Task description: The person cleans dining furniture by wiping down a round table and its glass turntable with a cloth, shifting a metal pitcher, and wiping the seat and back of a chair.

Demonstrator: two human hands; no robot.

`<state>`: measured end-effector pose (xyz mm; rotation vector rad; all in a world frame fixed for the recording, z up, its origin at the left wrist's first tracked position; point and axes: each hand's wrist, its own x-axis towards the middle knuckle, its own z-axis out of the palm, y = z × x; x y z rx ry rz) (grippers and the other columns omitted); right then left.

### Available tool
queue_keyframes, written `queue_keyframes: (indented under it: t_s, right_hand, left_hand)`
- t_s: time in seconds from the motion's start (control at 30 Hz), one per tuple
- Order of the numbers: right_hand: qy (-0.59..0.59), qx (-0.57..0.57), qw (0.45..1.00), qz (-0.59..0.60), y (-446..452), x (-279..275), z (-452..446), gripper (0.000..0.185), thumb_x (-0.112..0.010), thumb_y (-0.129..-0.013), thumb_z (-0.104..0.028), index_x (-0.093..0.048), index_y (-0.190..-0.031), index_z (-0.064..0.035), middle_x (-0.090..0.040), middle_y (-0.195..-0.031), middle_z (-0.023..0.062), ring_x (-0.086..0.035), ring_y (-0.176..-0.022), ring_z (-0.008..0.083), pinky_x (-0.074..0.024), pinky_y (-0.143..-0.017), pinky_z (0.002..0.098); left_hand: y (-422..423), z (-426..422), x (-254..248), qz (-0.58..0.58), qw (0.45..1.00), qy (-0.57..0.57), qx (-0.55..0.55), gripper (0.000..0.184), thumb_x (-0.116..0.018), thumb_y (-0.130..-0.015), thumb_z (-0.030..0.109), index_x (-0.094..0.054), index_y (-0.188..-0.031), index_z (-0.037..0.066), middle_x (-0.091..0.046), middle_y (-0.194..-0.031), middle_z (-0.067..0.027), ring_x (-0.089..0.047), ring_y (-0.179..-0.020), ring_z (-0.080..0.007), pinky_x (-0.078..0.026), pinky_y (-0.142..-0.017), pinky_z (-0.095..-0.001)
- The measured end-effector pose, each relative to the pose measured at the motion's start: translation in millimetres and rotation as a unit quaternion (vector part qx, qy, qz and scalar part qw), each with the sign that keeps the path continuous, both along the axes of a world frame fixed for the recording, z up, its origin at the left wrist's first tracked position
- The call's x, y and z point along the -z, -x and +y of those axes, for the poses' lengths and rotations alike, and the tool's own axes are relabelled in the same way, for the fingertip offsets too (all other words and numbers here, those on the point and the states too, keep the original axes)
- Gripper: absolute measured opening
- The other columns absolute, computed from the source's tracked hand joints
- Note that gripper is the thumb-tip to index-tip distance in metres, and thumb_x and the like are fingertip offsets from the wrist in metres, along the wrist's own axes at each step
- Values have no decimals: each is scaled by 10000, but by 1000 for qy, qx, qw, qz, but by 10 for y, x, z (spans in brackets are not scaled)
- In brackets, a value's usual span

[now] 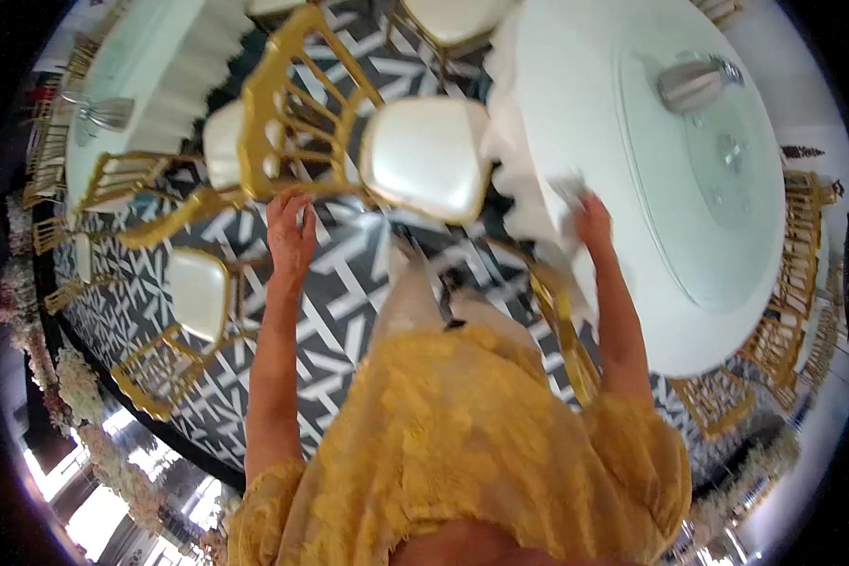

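Head view: your left hand (pixel 292 231) curls at the gold chair (pixel 253 127), its grip unclear. Your right hand (pixel 592 223) closes on a blurred pale item (pixel 568 189) by the white tabletop (pixel 585 94).

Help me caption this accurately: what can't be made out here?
In the head view:
Pale thing at the right hand: motion blur hides what it is.
Left hand: curled fingers and blur hide whether it grips the gold chair.
Clear object on the white table: too blurred to name.
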<state>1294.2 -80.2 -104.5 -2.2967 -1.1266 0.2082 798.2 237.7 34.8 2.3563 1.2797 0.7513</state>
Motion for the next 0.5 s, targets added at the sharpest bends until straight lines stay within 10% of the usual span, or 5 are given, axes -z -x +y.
queue_keyframes:
  t_s: [0.07, 0.13, 0.2, 0.33, 0.5]
  right_hand:
    - [-44, 91, 991, 91, 141, 60, -136, 324, -611, -822, -76, -657, -1137, -14, -673, -1120, 201, -623, -1087, 387, -491, -968, 433]
    - [10, 26, 995, -95, -14, 624, -328, 321, -579, -833, -30, -609, -1152, -7, -660, -1047, 202, -636, -1013, 392, -519, -878, 457]
    - [24, 105, 992, 64, 18, 339, -476, 303, -537, -850, 6, -593, -1147, -17, -633, -1101, 203, -630, -998, 382, -514, -845, 453]
    - [23, 162, 986, 24, 283, 285, -291, 286, -538, -890, -47, -600, -1169, -26, -636, -1157, 210, -614, -1079, 395, -491, -925, 445]
    - [-26, 165, 986, -3, 468, 355, -128, 374, -497, -858, -15, -590, -1219, -54, -609, -1267, 184, -583, -1150, 389, -479, -973, 450]
  left_hand:
    - [38, 774, -77, 46, 990, -133, 27, 228, -695, -815, 58, -706, -1042, 57, -594, -1289, -171, -513, -1229, -384, -400, -1044, -484]
    - [-76, 1307, -393, 109, 981, -158, 28, 386, -701, -829, 105, -641, -1209, 68, -507, -1392, -183, -462, -1284, -406, -371, -1066, -506]
    - [-345, 1524, -355, 220, 954, -202, -17, 593, -709, -850, 186, -494, -1394, 86, -430, -1450, -199, -419, -1331, -412, -343, -1090, -516]
    - [10, 2127, 88, 308, 948, -65, -54, 824, -696, -871, 415, -335, -1506, 32, -389, -1492, -249, -385, -1377, -419, -387, -1065, -514]
    - [144, 2231, 336, 123, 983, 134, -28, 605, -617, -954, 383, -496, -1356, -53, -627, -1214, -286, -616, -1085, -414, -489, -921, -448]
